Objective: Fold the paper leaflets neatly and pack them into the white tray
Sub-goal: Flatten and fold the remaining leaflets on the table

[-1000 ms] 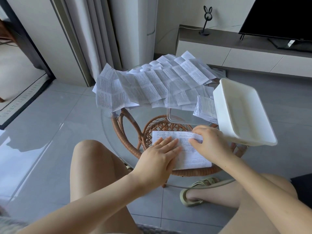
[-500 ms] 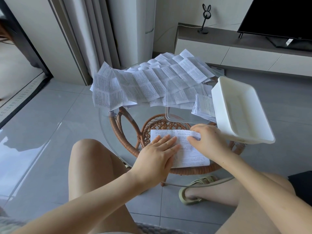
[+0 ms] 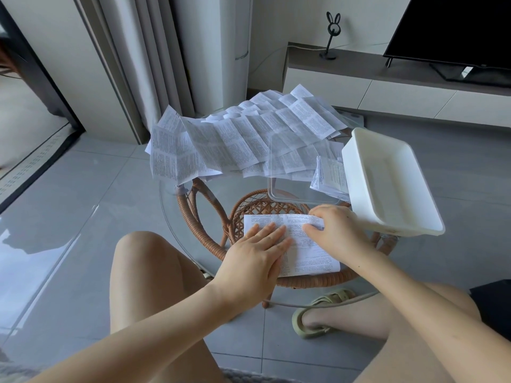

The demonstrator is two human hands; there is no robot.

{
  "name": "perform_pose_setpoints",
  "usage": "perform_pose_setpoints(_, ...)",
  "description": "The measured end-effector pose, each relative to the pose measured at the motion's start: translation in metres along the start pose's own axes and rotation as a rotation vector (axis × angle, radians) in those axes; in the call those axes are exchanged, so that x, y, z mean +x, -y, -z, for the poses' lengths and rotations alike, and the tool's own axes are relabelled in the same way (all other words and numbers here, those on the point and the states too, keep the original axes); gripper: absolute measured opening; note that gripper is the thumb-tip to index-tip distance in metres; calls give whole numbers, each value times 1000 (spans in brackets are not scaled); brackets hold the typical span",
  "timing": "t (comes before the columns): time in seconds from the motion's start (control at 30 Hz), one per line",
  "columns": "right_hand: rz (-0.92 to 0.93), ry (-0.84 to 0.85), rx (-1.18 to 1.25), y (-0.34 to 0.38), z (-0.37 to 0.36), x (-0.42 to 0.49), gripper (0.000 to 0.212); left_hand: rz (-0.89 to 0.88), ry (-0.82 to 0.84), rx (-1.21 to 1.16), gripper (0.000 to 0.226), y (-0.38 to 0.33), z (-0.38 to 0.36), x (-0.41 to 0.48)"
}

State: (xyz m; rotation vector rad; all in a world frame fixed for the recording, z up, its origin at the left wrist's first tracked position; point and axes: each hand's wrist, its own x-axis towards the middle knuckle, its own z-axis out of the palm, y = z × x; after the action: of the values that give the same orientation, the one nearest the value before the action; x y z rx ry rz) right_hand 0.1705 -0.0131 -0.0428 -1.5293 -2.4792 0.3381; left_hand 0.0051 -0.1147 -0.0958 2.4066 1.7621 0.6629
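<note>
Mid-fold at the glass table

Left hand (image 3: 257, 250) lies flat with straight fingers, pressing the leaflet (image 3: 309, 258). The right hand (image 3: 336, 230) has its grip pinched together on the leaflet's top edge. The leaflet sits on the table (image 3: 193, 217), just left of the white tray (image 3: 387, 175). A messy pile of unfolded leaflets (image 3: 235, 142) spreads left of and behind the tray.

Folded leaflet (image 3: 312, 255): white, dense black print.
Spread leaflets (image 3: 235, 142): white, black print in columns, crease lines.
Tray (image 3: 387, 175): plain white.
Table (image 3: 318, 281): clear glass top; brown woven rattan base with a lattice centre.
Floor (image 3: 83, 217): glossy grey tiles, pale grout lines.
Sandal (image 3: 331, 297): pale green.
Television (image 3: 456, 29): black.
Rabbit ornament (image 3: 331, 31): black.
</note>
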Motion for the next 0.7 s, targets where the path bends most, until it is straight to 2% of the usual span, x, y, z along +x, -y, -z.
perform_pose_setpoints(0.2,-32,10,-18,-2,-3,0,28,4,-7,3,44,0,-3,-1)
perform_pose_setpoints(0.33,-48,-26,32,1,-3,-4,26,17,-5,94,45,-2,-3,-4)
perform_pose_setpoints(0.4,-37,-84,77,6,-4,-13,39,15,10,154,47,-3,-1,-4)
perform_pose_setpoints(0.5,26,-225,-41,14,-16,-37,59,13,56,229,51,-4,0,-5)
perform_pose_setpoints(0.7,-128,-316,-122,34,-41,-77,65,25,112,250,54,-3,1,-5)
